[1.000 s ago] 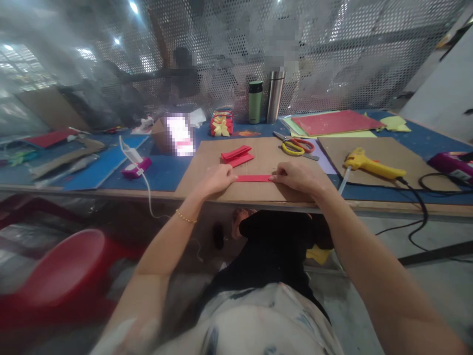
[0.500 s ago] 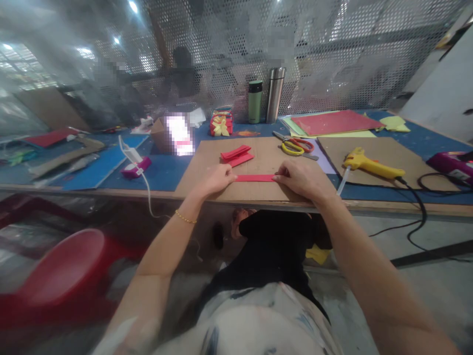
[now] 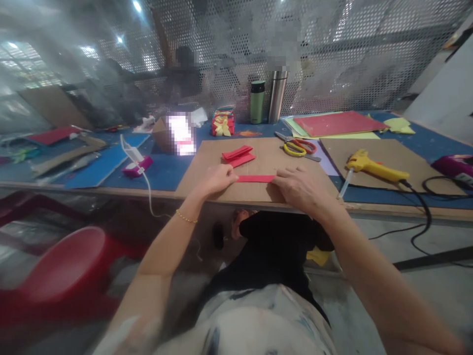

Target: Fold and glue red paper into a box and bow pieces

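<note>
A narrow red paper strip point(image 3: 255, 179) lies across the cardboard sheet point(image 3: 207, 154) near the table's front edge. Its left end is pinched between the thumb and fingers of my left hand point(image 3: 222, 178). At the other end my right hand point(image 3: 297, 186) has its fingers closed over the strip, palm down. Just behind the strip are folded red paper pieces point(image 3: 238, 155). Scissors point(image 3: 295, 147) with yellow and orange handles rest at the back right of the cardboard.
A yellow glue gun point(image 3: 377, 165) lies on a second cardboard piece point(image 3: 343, 148) at the right, its cable hanging over the edge. A green tumbler point(image 3: 257, 102) and a steel flask point(image 3: 278, 97) stand at the back. A red stool point(image 3: 70, 264) is at lower left.
My right hand has turned flatter, its fingers coming down over the right end of the strip. My left hand keeps its pinch on the left end.
</note>
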Demonstrator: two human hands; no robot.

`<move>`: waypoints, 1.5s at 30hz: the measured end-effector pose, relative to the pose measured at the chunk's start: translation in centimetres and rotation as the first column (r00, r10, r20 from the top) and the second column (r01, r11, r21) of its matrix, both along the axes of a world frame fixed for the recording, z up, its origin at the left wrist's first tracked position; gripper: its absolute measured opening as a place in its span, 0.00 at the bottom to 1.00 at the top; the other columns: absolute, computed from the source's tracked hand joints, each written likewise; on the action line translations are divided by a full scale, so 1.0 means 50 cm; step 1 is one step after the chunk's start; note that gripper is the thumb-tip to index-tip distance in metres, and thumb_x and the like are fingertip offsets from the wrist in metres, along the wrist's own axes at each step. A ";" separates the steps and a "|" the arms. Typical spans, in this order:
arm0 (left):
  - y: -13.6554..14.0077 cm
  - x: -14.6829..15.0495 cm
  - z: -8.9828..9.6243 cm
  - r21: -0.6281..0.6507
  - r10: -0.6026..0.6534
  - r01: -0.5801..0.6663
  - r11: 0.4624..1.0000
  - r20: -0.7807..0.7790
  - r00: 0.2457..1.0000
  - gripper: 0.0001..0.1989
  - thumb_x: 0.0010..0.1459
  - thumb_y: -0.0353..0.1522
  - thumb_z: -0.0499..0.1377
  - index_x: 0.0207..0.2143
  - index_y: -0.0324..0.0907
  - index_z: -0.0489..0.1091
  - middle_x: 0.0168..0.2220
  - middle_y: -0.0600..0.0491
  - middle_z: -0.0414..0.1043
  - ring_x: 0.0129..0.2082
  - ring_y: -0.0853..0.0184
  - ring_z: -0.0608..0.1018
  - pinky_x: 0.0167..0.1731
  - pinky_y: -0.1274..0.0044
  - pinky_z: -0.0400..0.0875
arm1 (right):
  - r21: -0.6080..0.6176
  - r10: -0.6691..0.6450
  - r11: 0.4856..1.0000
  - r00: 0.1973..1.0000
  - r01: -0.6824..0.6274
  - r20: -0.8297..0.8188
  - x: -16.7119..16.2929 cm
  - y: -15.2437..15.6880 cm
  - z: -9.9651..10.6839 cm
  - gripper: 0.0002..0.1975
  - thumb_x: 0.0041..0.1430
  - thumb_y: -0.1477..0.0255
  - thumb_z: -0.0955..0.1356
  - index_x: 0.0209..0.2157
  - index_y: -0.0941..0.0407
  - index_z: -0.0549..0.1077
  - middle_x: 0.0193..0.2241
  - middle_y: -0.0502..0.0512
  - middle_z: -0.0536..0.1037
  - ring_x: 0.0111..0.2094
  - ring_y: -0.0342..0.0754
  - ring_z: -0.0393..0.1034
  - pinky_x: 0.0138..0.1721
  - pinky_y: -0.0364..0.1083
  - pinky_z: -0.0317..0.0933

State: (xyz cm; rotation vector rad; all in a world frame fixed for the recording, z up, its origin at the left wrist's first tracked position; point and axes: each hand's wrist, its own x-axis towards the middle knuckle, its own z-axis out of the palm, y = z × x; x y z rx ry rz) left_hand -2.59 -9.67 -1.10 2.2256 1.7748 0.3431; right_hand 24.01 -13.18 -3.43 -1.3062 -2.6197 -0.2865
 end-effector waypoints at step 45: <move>0.004 -0.006 -0.002 -0.037 -0.020 0.023 0.999 0.088 0.996 0.14 0.62 0.34 0.62 0.25 0.44 0.64 0.26 0.55 0.70 0.29 0.66 0.70 0.30 0.73 0.57 | -0.056 -0.006 0.998 0.983 0.016 0.182 -0.113 -0.041 0.035 0.15 0.74 0.77 0.63 0.44 0.60 0.83 0.47 0.68 0.79 0.47 0.56 0.72 0.46 0.51 0.56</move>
